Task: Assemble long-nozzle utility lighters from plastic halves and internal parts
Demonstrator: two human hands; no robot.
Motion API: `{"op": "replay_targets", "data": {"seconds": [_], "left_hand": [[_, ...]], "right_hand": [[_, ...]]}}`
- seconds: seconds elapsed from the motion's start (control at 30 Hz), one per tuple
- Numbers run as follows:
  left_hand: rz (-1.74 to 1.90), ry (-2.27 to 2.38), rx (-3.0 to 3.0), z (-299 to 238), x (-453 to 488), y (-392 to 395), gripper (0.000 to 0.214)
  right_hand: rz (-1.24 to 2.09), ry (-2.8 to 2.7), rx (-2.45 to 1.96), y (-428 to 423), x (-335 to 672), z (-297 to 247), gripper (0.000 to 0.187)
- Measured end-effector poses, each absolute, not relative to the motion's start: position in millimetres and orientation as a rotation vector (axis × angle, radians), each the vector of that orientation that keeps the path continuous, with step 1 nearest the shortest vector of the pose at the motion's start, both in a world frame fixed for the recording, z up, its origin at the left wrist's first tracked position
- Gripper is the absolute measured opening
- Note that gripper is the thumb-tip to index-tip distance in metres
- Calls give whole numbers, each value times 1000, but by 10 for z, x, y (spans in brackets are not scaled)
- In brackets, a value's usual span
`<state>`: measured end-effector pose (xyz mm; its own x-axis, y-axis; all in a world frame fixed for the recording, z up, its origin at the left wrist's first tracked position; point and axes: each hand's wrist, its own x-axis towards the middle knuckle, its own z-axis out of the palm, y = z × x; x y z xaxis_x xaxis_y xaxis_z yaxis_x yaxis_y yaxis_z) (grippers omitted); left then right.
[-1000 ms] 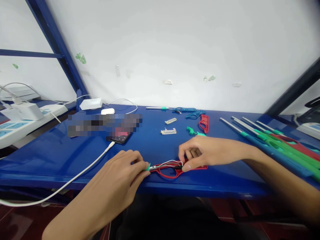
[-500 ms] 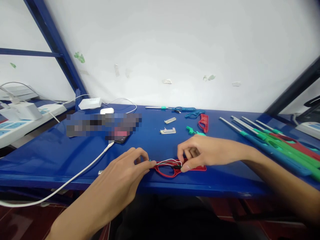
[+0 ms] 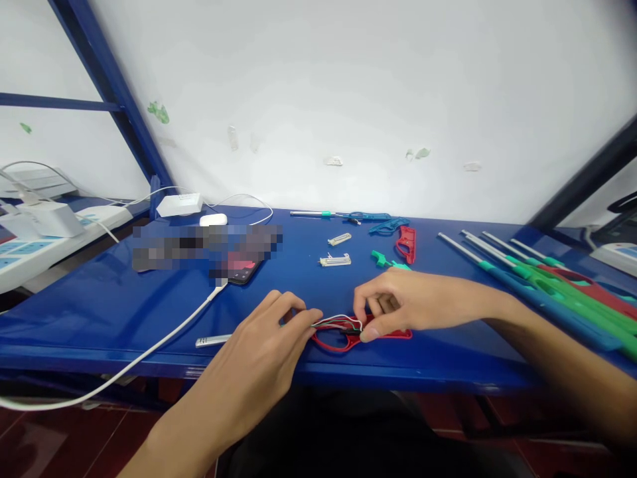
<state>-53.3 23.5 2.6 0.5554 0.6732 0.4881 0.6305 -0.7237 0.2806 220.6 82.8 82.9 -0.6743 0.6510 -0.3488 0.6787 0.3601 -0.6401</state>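
Observation:
Near the table's front edge lies a red lighter half-shell (image 3: 332, 348), its inside facing up, with thin white and green wires (image 3: 341, 318) along it. My left hand (image 3: 269, 345) is closed, pinching the wires at the shell's left end with thumb and index finger. A silver metal tube (image 3: 212, 341) sticks out to the left from beneath that hand. My right hand (image 3: 398, 305) is closed over the shell's handle. Its thumb and index fingertips pinch a small black part (image 3: 351, 331) where the wires end. The right fingers partly hide the handle.
Behind lie two clear lighter tanks (image 3: 335, 261), green plastic pieces (image 3: 379, 258), another red half-shell (image 3: 406, 245) and an open blue lighter (image 3: 368, 217). Several long lighters (image 3: 557, 292) lie at right. A phone (image 3: 243, 271) with a white cable (image 3: 174, 348) is at left.
My left hand has slid to the right along the wires, uncovering more of the silver tube. My right hand stays in place at the black part.

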Motion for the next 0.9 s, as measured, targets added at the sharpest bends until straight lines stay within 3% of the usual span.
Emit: {"op": "replay_targets", "data": {"seconds": [0.2, 0.9], "left_hand": [[820, 1077, 2726, 31, -530, 242, 40], [818, 1151, 2582, 33, -498, 190, 36]], "right_hand": [[-1198, 2610, 1224, 808, 2219, 831, 36], [-1192, 2787, 1234, 791, 2211, 850, 22]]}}
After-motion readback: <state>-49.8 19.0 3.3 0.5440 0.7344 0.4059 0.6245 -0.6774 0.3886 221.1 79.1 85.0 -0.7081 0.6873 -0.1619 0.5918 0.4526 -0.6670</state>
